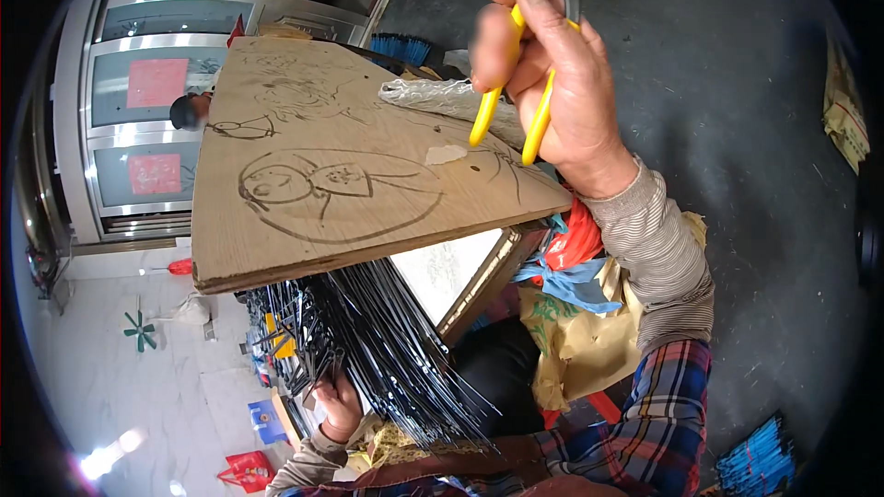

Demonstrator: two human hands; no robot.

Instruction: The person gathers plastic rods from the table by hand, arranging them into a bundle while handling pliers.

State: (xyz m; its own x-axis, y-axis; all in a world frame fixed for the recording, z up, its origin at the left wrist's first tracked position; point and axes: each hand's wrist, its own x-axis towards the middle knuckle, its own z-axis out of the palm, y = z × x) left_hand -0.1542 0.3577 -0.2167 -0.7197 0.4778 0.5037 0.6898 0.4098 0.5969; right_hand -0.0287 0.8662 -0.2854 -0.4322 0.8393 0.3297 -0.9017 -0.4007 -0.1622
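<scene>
My right hand (562, 83) is raised over the right end of a wooden board, closed around the yellow handles of a pair of pliers (537, 120). The handles stand apart, and the grey metal head runs out of the picture at the top. Low and to the left, my left hand (341, 410) has its fingers curled at the near left side of a large bundle of thin, glossy black rods (396, 340). It grips some of the rods; the fingertips are partly hidden. The bundle fans out from under the board toward my lap.
The wooden board (341, 120) bears marker drawings, a torn paper scrap (447, 155) and white string (442, 95). Red and blue cloth (571, 267) hangs by its corner, above a tan sack (589, 340). Blue rod bundles (757, 460) lie on the dark floor. A person (191, 111) is beyond the board.
</scene>
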